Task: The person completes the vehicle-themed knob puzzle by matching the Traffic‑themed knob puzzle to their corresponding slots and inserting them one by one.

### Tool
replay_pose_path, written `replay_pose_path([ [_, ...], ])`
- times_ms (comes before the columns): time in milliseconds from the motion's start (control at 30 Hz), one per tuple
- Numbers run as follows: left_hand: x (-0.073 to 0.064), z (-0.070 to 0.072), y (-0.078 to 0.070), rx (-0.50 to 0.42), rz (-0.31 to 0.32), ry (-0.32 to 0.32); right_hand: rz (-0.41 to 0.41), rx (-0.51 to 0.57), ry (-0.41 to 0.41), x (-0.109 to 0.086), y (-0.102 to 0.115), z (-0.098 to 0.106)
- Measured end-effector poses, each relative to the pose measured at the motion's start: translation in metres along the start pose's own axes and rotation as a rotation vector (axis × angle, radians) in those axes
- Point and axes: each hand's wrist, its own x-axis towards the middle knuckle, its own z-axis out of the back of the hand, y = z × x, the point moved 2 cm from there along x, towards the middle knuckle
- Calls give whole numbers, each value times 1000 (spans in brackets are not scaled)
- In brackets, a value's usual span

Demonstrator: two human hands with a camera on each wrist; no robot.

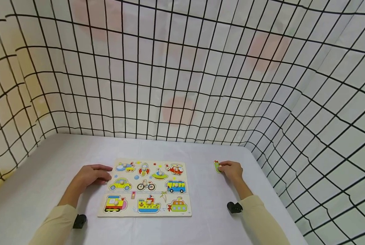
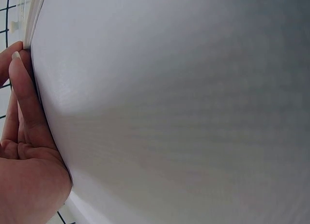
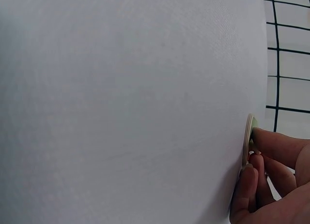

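Note:
A wooden peg puzzle board (image 1: 161, 197) with colourful vehicle pictures lies flat on the white table. At its left edge my left hand (image 1: 92, 175) rests on the table, fingers loosely extended with the tips right at the edge; the left wrist view shows the fingertips (image 2: 22, 67) beside the board's side. Off to the right of the board, my right hand (image 1: 232, 169) pinches a small green puzzle piece (image 1: 216, 166) with a red propeller-like end. In the right wrist view the piece (image 3: 248, 132) stands edge-on between thumb and fingers, close to the tabletop.
A submarine picture (image 1: 177, 205) fills the board's lower right corner; a bus piece (image 1: 176, 186) and a boat piece (image 1: 149, 204) sit near it, both with knobs. Black wire mesh (image 1: 170, 85) over white sheeting encloses the table's back and sides.

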Motion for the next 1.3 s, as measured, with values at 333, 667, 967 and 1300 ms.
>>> replay_pose_path([
  [333,-1,0,-2,-13,8,-1,-23,1,-5,0,4,1],
  [667,0,1,-3,-15,6,-1,8,-21,-2,-2,9,0],
  [967,-2,0,-3,-11,3,6,34,-61,51,-9,22,-1],
  [1300,-5,0,-5,-16,7,-1,80,-45,195,-20,53,-9],
])
